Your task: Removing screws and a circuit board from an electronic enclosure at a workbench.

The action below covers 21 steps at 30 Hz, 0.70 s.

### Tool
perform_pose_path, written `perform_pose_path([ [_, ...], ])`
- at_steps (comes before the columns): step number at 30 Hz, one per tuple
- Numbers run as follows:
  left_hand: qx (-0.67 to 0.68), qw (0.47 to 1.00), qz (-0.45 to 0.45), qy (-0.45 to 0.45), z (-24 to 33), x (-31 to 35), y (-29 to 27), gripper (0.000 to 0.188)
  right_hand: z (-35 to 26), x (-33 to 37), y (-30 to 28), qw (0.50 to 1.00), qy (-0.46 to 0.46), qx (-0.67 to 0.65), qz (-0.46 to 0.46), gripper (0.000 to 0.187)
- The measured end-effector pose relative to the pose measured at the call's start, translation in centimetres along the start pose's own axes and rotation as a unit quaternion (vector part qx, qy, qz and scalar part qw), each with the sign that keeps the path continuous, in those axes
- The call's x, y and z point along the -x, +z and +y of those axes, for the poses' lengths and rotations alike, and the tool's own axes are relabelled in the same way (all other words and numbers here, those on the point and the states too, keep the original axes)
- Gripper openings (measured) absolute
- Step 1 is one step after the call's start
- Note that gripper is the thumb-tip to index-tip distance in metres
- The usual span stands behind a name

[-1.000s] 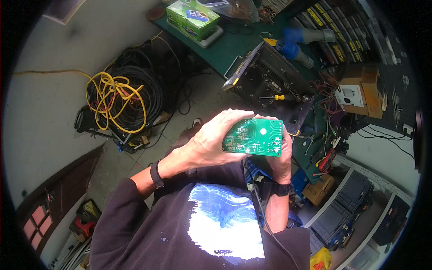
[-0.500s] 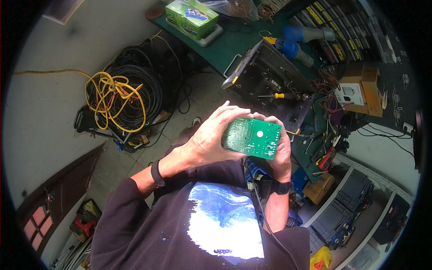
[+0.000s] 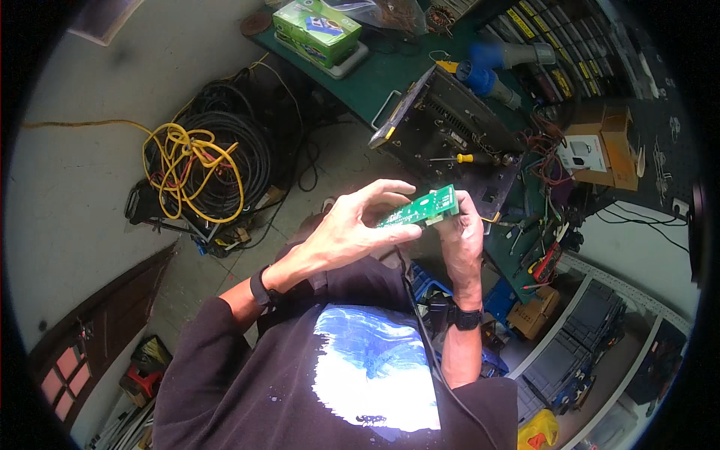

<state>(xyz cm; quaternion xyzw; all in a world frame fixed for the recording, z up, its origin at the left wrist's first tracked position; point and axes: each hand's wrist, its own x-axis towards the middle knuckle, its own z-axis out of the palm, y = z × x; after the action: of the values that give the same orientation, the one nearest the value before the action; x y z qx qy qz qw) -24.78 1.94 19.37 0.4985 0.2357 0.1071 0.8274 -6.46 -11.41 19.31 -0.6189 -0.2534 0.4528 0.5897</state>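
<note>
A green circuit board (image 3: 421, 209) is held up in front of my chest, tilted so that its face shows as a narrow strip. My right hand (image 3: 463, 234) grips its right end, with some of the fingers hidden behind it. Around the left end curls my left hand (image 3: 346, 225), its fingers above and its thumb below the board. Pale parts show at the board's lower edge near my right fingers. Beyond my hands, an open black metal case (image 3: 442, 124) with a handle sits on the green bench, and a yellow-handled screwdriver (image 3: 464, 158) lies in it.
Blue industrial plugs (image 3: 480, 79) and a green box (image 3: 319, 31) stand on the bench (image 3: 360, 94). A cardboard box (image 3: 619, 146) and scattered tools are at the right. Coiled black cable with a yellow cord (image 3: 191, 150) lies at the left. A shelf (image 3: 622, 375) holds dark cases.
The board has tipped from nearly face-on to a steep slant, its right end higher. My left fingers have opened a little around it, and my right hand has turned with it.
</note>
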Motion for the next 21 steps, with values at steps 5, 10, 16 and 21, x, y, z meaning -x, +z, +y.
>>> perform_pose_path([
  [5,0.052,0.998,-0.026,0.003,-1.5,-0.9,-0.6,0.043,-1.6,0.0,0.6,0.996,0.059,0.071,0.003,0.028],
  [10,-0.014,0.999,-0.027,-0.027,-1.0,-0.8,-0.7,0.046,-1.2,-0.2,0.3,0.986,0.053,0.156,-0.035,0.049],
  [16,-0.054,0.996,-0.044,-0.064,-1.3,-0.9,-1.3,0.045,-1.8,-0.5,0.3,0.973,0.111,0.201,-0.035,0.056],
  [21,-0.078,0.994,-0.058,-0.056,-1.7,-1.0,-2.1,0.046,-1.8,-0.5,0.5,0.966,0.100,0.234,-0.048,0.055],
])
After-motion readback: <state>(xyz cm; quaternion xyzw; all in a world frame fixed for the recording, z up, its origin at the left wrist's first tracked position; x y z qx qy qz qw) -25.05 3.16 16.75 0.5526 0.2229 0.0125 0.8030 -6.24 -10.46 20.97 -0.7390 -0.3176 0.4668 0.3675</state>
